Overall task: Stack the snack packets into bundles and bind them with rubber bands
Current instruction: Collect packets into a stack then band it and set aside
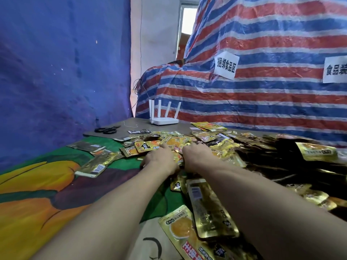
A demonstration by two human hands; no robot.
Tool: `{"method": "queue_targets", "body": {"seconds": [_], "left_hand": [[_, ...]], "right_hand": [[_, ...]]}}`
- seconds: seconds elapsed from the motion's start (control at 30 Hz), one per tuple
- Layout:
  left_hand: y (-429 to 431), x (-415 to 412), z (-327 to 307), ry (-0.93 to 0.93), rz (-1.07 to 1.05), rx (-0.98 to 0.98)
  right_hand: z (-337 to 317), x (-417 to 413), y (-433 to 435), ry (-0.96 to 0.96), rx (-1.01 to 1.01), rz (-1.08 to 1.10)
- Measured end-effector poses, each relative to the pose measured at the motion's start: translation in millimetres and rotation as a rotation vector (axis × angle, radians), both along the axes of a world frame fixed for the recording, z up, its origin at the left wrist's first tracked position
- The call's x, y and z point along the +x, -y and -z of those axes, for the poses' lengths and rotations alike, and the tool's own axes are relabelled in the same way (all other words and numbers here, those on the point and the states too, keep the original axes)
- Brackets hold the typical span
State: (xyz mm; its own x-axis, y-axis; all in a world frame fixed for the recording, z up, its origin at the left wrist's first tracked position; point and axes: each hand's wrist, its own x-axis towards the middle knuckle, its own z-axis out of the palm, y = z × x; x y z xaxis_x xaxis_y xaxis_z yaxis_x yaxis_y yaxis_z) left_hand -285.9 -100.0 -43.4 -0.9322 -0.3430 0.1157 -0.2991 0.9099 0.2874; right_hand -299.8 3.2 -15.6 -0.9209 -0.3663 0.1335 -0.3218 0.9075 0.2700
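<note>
Both arms out front, side by side. The left hand [159, 158] lies palm-down on the near edge of the snack packets [180, 142], fingers stretched fwd and spread. Grip wide, nothing pinched that I can see. The right hand [197, 153] is just beside it, knuckles up, fingers dug down into the gold foil and hidden, so can't tell if that grip holds a packet.

The packets are a loose heap from mid-counter out to the R edge, gold w/ orange pics in the middle, darker ones piled at far R. No bundle visible, all loose. A few strays lie L of the heap on the pumpkin-print cloth [47, 184], incl. a barcode-up packet [93, 167] well apart from the hands. Close in there's a face-up packet [178, 228] w/ a gold back-up packet [210, 207] lying over its R side, between the forearms.

At the far end, on the bare counter [135, 121], black scissors [106, 130] sit at the L corner. A white router [164, 121] stands near the back edge, 4 antennas up. Between them is a thin pale loop [131, 125]: cord or band, can't tell.

Behind is a red-blue-white striped tarp [262, 94] w/ paper signs [226, 65] stuck on, and a blue tarp [56, 72] to the L.
</note>
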Motion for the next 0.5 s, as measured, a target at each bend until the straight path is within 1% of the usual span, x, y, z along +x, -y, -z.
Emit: {"method": "queue_targets", "body": {"seconds": [0.07, 0.13, 0.17, 0.3, 0.37, 0.43, 0.5], "left_hand": [[5.1, 6.9, -0.1, -0.039, 0.043, -0.044], [12.2, 14.8, 2.2, -0.084, 0.04, -0.047], [15.6, 19.9, 3.7, -0.099, 0.029, -0.018], [26.5, 39.9, 7.2, -0.217, -0.062, 0.226], [30.9, 48.6, 6.4, -0.317, -0.098, 0.289], [35.5, 57.5, 2.7, -0.402, -0.101, 0.367], [39.3, 67.2, -3.1, -0.486, -0.047, 0.543]], "right_hand": [[4.5, 3.9, 4.6, -0.025, -0.035, -0.035], [4.5, 9.1, 2.9, -0.066, -0.149, -0.087], [4.2, 11.9, 1.1, -0.074, -0.225, -0.112], [-0.5, 28.2, 1.6, -0.037, -0.453, -0.146], [-4.5, 33.8, 5.5, -0.005, -0.545, -0.122], [-9.0, 40.6, 9.9, 0.011, -0.616, -0.11], [-16.1, 49.8, 12.5, -0.015, -0.711, -0.118]]}}
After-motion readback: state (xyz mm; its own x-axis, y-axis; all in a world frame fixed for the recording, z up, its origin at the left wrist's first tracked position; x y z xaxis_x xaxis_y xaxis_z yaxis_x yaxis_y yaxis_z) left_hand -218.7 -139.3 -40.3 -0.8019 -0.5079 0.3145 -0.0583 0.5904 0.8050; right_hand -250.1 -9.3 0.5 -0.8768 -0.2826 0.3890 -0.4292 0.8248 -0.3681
